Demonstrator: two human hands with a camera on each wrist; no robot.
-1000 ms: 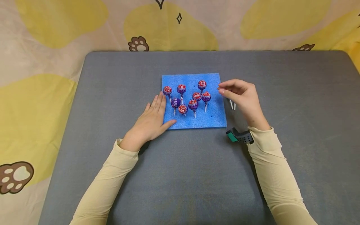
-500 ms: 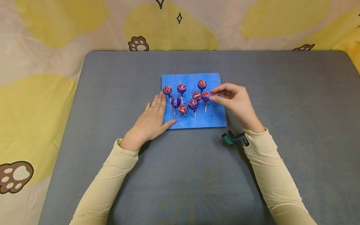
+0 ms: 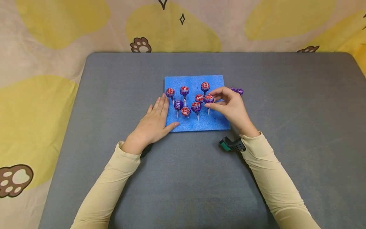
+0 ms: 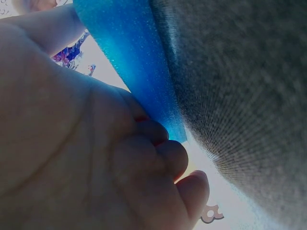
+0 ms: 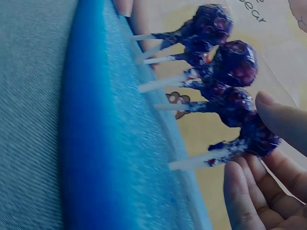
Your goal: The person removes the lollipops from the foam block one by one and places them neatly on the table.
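Note:
A blue foam board [image 3: 217,122] lies on the table with several lollipops in purple and red wrappers standing in it by their white sticks. My left hand [image 3: 151,124] rests along the board's left edge, fingers straight and thumb over the front corner. In the left wrist view its fingers [image 4: 163,158] lie beside the board's side [image 4: 139,72]. My right hand [image 3: 231,106] has thumb and fingers around the head of the rightmost lollipop [image 3: 209,99]. In the right wrist view this lollipop [image 5: 259,136] sits between thumb and fingers, its stick meeting the foam.
Purple-wrapped lollipops [image 3: 239,91] lie on the table just right of the board, partly hidden by my right hand. A dark wrist camera [image 3: 233,144] hangs from my right wrist. The grey table [image 3: 183,178] ends at a patterned cloth [image 3: 183,31] behind.
My right hand has moved left from beside the board to the rightmost standing lollipop and closed around its head. Lollipops lying right of the board have come into sight. The left hand stays still.

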